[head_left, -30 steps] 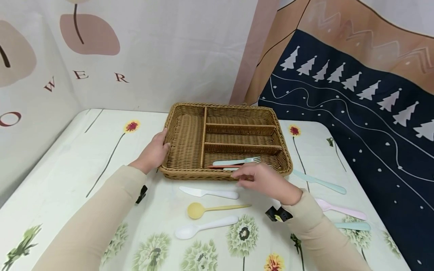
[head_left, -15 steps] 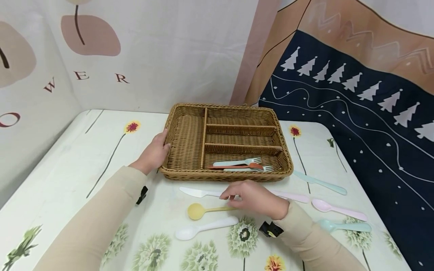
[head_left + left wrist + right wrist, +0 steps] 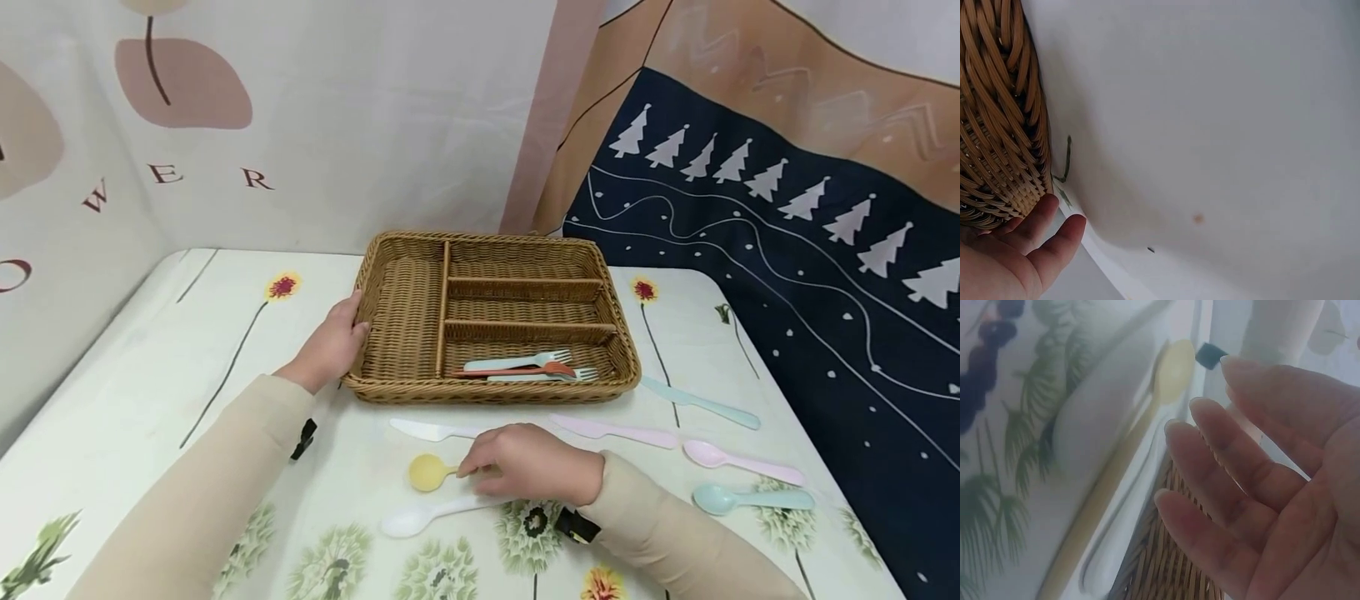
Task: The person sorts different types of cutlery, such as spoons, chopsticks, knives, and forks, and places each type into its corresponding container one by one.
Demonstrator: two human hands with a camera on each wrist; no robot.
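At the left rim of a brown wicker cutlery basket (image 3: 397, 392), my left hand (image 3: 326, 342) holds the edge, thumb over the rim. In the left wrist view its fingertips (image 3: 1072, 231) lie along the outer wicker wall. My right hand (image 3: 525, 462) hovers over the handle of a yellow spoon (image 3: 427, 472). In the right wrist view its fingers are spread and slightly bent, with nothing between them. A white knife (image 3: 427, 429), partly hidden by this hand, lies beyond the yellow spoon. Nearer lies a white spoon (image 3: 408, 519), its handle end hidden too.
The basket's front compartment holds light-blue forks (image 3: 498, 363) and an orange utensil (image 3: 510, 372). To the right lie a pink knife (image 3: 622, 431), a light-blue knife (image 3: 705, 402), a pink spoon (image 3: 738, 461) and a light-blue spoon (image 3: 750, 498). Fabric walls stand behind.
My right hand has moved from the basket's front compartment back toward me, down to the yellow spoon's handle. My left hand stays at the basket rim. The head view has shifted slightly.
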